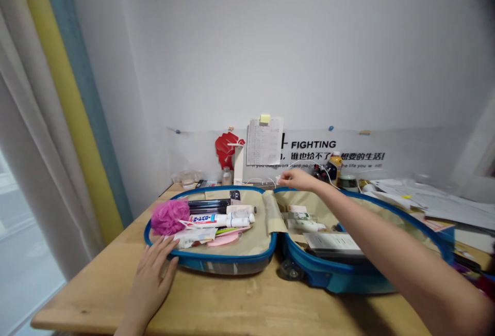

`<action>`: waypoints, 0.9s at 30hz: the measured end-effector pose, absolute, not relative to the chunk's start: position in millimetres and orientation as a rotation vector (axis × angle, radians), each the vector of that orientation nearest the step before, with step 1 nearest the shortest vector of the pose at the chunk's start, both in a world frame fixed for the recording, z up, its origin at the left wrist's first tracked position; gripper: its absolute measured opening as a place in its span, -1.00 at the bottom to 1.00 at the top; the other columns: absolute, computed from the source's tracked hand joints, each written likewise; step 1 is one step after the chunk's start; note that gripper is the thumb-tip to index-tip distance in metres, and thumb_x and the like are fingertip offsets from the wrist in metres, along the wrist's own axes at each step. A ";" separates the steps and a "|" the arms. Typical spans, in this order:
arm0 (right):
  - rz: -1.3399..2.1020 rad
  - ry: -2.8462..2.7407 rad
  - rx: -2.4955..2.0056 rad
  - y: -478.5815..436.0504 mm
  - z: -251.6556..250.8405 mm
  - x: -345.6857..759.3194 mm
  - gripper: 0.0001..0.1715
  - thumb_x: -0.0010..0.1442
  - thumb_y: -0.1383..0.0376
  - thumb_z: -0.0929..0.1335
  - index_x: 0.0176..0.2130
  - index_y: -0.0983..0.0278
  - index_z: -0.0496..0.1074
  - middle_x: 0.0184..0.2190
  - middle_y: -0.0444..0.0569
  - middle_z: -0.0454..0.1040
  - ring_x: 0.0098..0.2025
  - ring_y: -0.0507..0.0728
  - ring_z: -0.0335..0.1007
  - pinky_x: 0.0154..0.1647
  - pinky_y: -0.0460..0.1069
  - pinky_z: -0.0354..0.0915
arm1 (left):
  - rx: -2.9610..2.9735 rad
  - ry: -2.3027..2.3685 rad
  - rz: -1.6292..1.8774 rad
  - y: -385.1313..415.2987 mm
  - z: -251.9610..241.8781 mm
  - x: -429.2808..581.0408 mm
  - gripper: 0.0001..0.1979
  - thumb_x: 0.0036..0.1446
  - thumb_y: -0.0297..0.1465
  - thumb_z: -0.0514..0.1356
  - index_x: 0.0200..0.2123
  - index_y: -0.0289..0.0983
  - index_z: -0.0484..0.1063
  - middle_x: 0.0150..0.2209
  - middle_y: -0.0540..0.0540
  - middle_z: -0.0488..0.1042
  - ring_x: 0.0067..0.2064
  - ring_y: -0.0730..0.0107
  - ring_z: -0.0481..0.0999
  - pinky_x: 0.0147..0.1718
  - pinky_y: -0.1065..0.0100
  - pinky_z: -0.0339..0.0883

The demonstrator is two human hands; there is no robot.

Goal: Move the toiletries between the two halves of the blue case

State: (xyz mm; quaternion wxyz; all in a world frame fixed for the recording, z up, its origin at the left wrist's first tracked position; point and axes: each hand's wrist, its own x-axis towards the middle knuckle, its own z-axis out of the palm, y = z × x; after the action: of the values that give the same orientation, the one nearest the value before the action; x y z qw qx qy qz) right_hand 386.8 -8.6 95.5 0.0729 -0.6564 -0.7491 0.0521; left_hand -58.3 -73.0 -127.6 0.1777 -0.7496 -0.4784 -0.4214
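A blue suitcase lies opened out on the wooden table, its two halves side by side. My left hand rests with fingers outstretched at the left half's front left rim. In that half are a pink bath puff, a toothpaste tube, black items and a pink item. My right hand reaches over the right half to its back edge, fingertips pinched near something small and white by the cables. Below that arm, the right half holds a white-topped box and small tubes.
Behind the suitcase stand a white lamp, a glass jar, a yellow-labelled bottle and a dark jar. Papers are spread at the right. A striped curtain hangs at left, and the wooden table ends near it.
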 end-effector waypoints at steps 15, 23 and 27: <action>0.235 -2.301 -2.296 -14.0 14.3 466.5 -0.62 0.25 0.15 0.30 0.00 0.28 0.37 0.01 0.03 0.39 -0.02 0.12 0.36 -0.01 0.14 0.34 | -2.113 -1.356 -1.201 -72.7 -127.9 -60.2 -0.62 0.22 -0.17 0.02 0.04 -0.12 0.39 0.05 -0.12 0.47 0.11 0.09 0.40 0.11 0.00 0.25; 0.234 -2.310 -2.304 0.5 2.7 456.4 -0.65 0.25 0.15 0.30 -0.02 0.28 0.38 -0.02 0.02 0.40 -0.06 0.10 0.38 -0.04 0.12 0.36 | -2.109 -1.335 -1.181 -74.4 -126.4 -59.2 -0.63 0.24 -0.19 0.01 0.05 -0.12 0.37 0.08 -0.14 0.44 0.13 0.08 0.38 0.09 -0.01 0.26; 0.178 -2.203 -2.320 -0.7 16.5 459.8 -0.64 0.25 0.15 0.31 -0.04 0.30 0.39 -0.05 0.00 0.42 -0.08 0.10 0.39 -0.06 0.11 0.37 | -2.098 -1.335 -1.171 -74.8 -125.3 -58.2 -0.63 0.25 -0.19 0.00 0.06 -0.12 0.36 0.09 -0.13 0.44 0.13 0.09 0.38 0.09 -0.01 0.26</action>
State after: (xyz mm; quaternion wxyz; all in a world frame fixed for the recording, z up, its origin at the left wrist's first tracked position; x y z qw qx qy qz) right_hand 459.8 -0.7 16.5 -0.0317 -0.7237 -0.6872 0.0555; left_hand -58.2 -74.8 -125.3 0.1954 -0.7485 -0.4765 -0.4177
